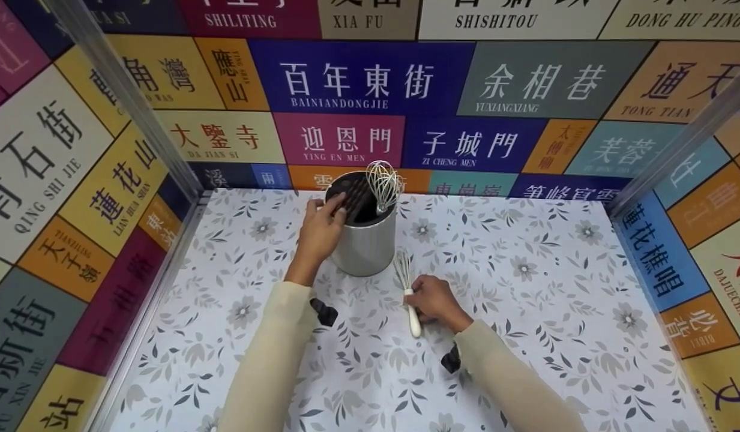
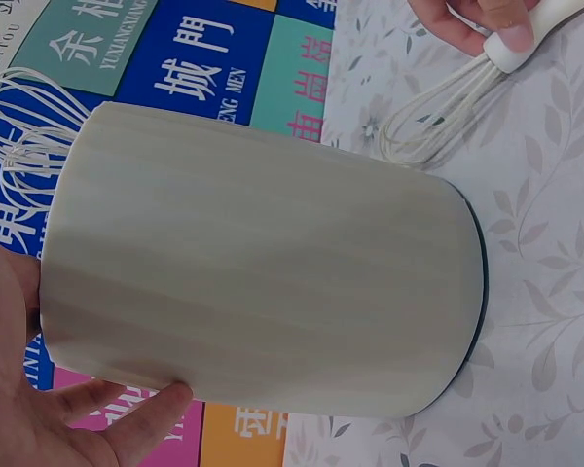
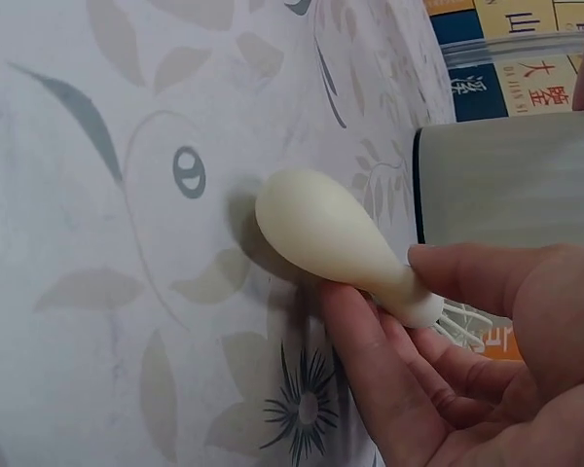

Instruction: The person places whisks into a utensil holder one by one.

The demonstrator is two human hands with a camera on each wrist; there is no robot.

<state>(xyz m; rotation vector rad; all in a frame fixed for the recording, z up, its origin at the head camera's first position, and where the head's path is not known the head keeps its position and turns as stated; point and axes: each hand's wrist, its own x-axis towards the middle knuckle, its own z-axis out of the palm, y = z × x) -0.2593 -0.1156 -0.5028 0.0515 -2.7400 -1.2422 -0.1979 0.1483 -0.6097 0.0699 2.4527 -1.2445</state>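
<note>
A light grey cylindrical utensil holder (image 1: pixel 365 249) with a dark slotted insert (image 1: pixel 353 195) stands upright on the table. My left hand (image 1: pixel 323 231) grips its rim at the left, fingers over the top edge; in the left wrist view, the hand (image 2: pixel 68 409) shows at the holder's rim and side. A whisk with wire loops (image 1: pixel 384 183) sticks up from the holder's right part. My right hand (image 1: pixel 436 298) pinches a second, smaller whisk (image 1: pixel 414 321) by the neck of its cream handle. Its wires point toward the holder. In the right wrist view, the bulbous handle end (image 3: pixel 321 219) is close over the cloth.
A white cloth with grey flowers and leaves (image 1: pixel 526 270) covers the table. Panels with colourful street-name signs (image 1: pixel 363 78) enclose the back and both sides, with clear corner strips (image 1: pixel 676 150). Black straps (image 1: pixel 324 312) show at both wrists.
</note>
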